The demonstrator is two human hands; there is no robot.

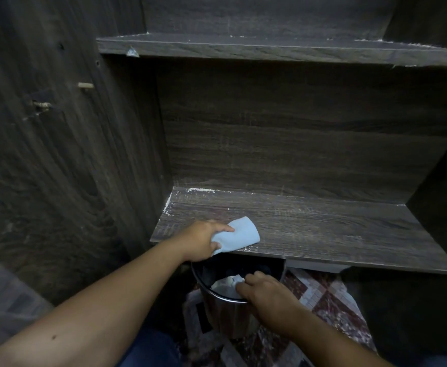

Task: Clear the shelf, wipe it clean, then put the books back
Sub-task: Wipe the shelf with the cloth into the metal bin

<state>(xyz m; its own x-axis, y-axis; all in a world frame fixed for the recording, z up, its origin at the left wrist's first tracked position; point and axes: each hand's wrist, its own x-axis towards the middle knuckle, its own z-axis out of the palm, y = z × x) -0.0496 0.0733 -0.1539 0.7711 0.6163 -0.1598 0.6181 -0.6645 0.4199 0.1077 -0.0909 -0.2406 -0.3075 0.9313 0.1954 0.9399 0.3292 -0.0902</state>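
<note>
**Cloth held at the shelf's front edge**

A light blue cloth (242, 233) is gripped by the left hand (204, 241), thumb on top and fingers curled beneath, and is laid on the front left part of the dark wooden shelf (323, 229). White dust (201, 190) is seen along the shelf's back left corner. The right hand (266, 292) is curled over the rim of a metal bin (222, 316) (white crumpled material inside), held just below the shelf's edge.

Matt, dark wood-grain shelf (310, 229) (dusty white specks), soft cloth (241, 234), glossy metal bin (217, 313).
</note>
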